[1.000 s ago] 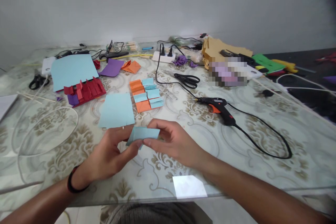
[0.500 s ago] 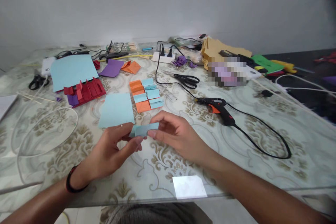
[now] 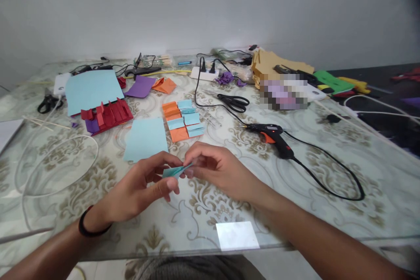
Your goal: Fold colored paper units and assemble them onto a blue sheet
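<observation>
Between my two hands, just above the table, is a small folded piece of light blue paper (image 3: 172,172). My left hand (image 3: 144,188) grips its left side, thumb in front and fingers behind. Thumb and fingers of my right hand (image 3: 213,164) pinch its right end. Beyond my left hand lies a flat stack of light blue paper (image 3: 146,139). Behind the hands sits a block of folded orange and blue paper pieces (image 3: 179,134). A similar red and purple folded paper piece (image 3: 113,116) rests further left.
A black glue gun (image 3: 271,133) with a looping cord lies on the right. Black-handled scissors (image 3: 234,103) and a white power strip (image 3: 205,73) are further back. Large blue sheets (image 3: 93,89) lie at the left, yellow paper (image 3: 278,62) at the back right.
The blue paper has turned and its fold now stands partly open. My right hand has moved slightly left, its fingers closing onto the paper's right end.
</observation>
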The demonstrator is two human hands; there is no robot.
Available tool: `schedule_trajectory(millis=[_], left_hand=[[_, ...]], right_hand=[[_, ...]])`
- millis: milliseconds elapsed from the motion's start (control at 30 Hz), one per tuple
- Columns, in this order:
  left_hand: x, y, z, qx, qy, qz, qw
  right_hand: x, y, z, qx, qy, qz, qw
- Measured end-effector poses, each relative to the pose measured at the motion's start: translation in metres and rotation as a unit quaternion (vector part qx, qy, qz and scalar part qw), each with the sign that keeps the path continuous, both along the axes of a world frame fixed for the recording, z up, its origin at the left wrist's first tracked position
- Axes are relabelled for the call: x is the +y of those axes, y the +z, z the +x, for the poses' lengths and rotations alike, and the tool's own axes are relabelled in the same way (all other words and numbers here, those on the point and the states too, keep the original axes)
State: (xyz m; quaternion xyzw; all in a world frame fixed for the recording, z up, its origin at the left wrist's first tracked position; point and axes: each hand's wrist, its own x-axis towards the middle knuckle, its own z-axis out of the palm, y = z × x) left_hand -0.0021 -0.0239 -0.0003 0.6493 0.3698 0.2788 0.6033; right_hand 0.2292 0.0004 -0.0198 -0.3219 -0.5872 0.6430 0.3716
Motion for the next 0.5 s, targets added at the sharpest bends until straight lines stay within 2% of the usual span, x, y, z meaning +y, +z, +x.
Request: schedule_trajectory(millis=[167,333,500], left_hand=[[-0.001,0.003,0.0,-0.003,-0.028,-0.018,0.999],[-0.001,-0.001,0.003,0.095,0.016,0.054,0.994],[-0.001,-0.005,0.004,0.108,0.055,0.059,0.991]], right_hand=[[0.001,0.0,0.0,0.036,0.037,0.034,0.998],[-0.001,0.004,0.003,-0.015,0.04,0.066,0.997],[-0.006,0.011,0.005,-0.038,0.052,0.077,0.995]])
